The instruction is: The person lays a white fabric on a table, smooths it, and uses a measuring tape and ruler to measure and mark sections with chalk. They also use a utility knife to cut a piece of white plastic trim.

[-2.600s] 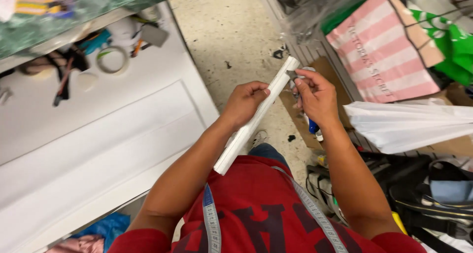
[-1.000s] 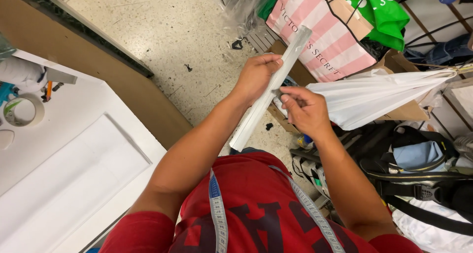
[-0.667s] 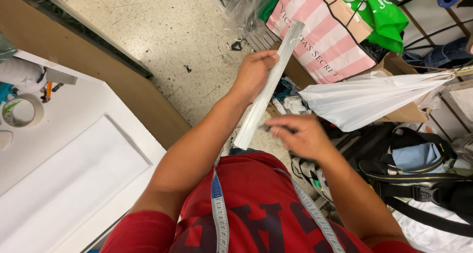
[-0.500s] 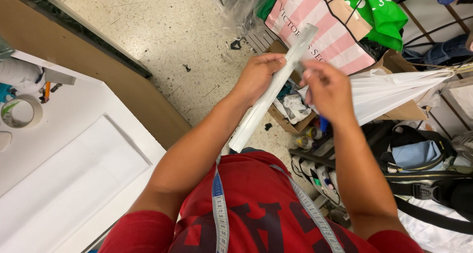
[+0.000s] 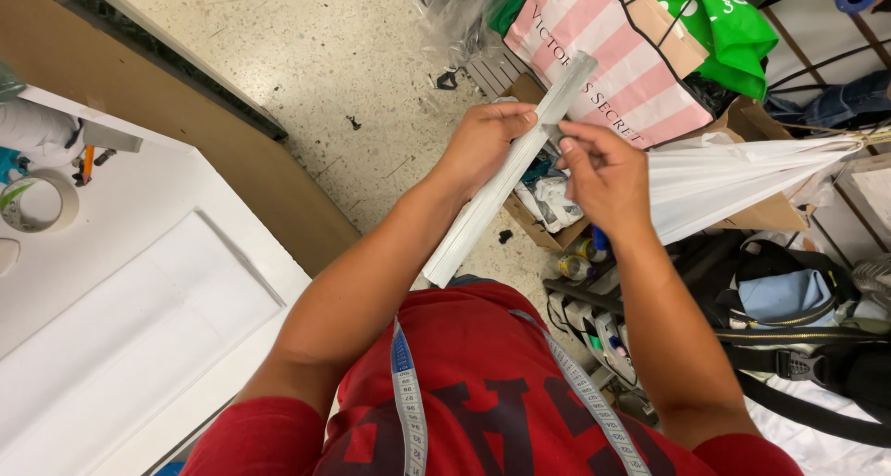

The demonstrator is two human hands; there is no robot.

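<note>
My left hand (image 5: 483, 142) grips a long, flat white strip (image 5: 483, 216) held slanted in front of me, its upper end near the pink striped bag. My right hand (image 5: 603, 174) is beside the strip's upper part, its fingertips pinching or touching the strip's edge just below the top. A measuring tape (image 5: 406, 392) hangs round my neck over a red shirt.
A white table (image 5: 121, 281) with a roll of tape (image 5: 37, 202) lies at left. A pink striped bag (image 5: 613, 58), a green bag (image 5: 733, 31), white plastic sheeting (image 5: 742, 174), a cardboard box (image 5: 543, 207) and dark bags (image 5: 798, 328) crowd the floor at right.
My right hand dropped away from the strip, then came back up to its upper end. The left hand kept its hold on the strip throughout.
</note>
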